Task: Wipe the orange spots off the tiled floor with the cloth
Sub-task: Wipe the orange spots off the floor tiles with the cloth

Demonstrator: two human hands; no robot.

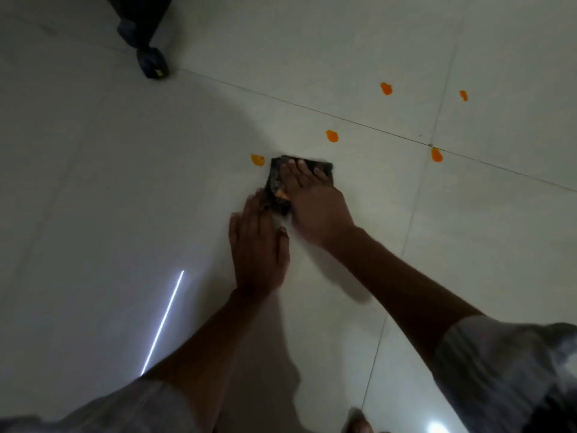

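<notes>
Right hand [315,204] flat on cloth [276,182] (left hand [257,245] alongside).

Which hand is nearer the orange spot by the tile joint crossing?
Right. The right hand presses the cloth, left of that spot; the left hand lies farther back-left.

Ahead of me to the left, a dark caster wheel [153,65] under black furniture; a light streak [162,323] reflects nearby.

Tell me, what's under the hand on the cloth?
Under the right hand lies the dark cloth, pressed flat on the floor. Anything beneath the cloth is covered.
</notes>
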